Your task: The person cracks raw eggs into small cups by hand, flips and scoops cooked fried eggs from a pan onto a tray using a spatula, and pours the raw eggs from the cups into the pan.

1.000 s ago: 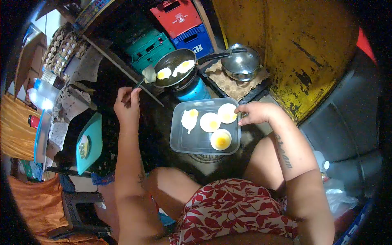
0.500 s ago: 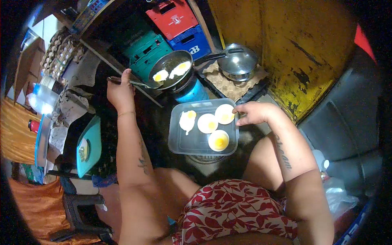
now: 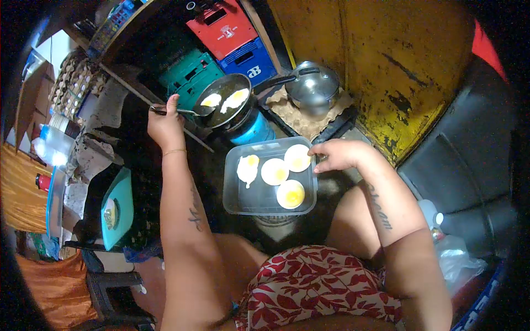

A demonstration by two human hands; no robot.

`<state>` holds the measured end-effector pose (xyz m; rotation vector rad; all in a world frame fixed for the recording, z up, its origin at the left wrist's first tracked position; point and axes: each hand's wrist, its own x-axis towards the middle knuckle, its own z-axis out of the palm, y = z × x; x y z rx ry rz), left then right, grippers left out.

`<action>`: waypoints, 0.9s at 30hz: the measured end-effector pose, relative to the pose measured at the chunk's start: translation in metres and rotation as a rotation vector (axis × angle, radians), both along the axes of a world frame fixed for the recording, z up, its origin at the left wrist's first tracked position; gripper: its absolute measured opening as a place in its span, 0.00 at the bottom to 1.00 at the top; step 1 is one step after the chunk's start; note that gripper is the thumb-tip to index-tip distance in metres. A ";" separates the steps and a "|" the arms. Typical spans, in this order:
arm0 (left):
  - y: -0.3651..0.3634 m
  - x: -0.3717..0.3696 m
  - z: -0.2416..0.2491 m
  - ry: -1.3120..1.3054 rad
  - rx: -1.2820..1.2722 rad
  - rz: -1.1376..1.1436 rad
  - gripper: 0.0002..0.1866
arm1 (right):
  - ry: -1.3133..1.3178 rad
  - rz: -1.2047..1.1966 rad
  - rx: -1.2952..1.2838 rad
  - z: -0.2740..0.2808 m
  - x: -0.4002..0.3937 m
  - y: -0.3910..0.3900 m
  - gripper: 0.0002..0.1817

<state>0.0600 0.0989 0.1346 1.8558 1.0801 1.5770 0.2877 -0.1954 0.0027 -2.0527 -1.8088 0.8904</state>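
Observation:
My left hand [image 3: 167,126] grips the handle of a metal spatula [image 3: 203,110], whose head rests inside the frying pan at its near-left side. Two eggs [image 3: 234,100] lie in the oil of the black frying pan [image 3: 225,83], which stands over a blue burner [image 3: 255,129]. My right hand [image 3: 338,155] pinches the right rim of a clear plastic container [image 3: 234,205]. Several cooked eggs [image 3: 275,171] lie spread in the container.
A lidded pot [image 3: 312,87] sits on cardboard [image 3: 287,110] behind the container. Red, blue and green crates [image 3: 190,77] stand behind the pan. At the left are egg trays [image 3: 72,83] and a teal tray [image 3: 117,207]. A yellow panel [image 3: 397,71] rises at the right.
The spatula head has shifted within the pan, away from the lower edge, and an egg near it sits farther up. The whole view has shifted slightly.

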 end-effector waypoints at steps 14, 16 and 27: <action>0.008 -0.043 -0.016 -0.343 -0.227 0.012 0.18 | 0.027 0.028 -0.004 -0.007 -0.004 0.008 0.35; 0.015 -0.044 -0.029 -0.452 -0.228 -0.071 0.17 | 0.037 0.021 -0.007 -0.006 -0.004 0.008 0.35; 0.033 -0.012 -0.046 -0.488 -0.262 -0.160 0.17 | 0.007 0.024 -0.027 -0.001 -0.005 0.007 0.36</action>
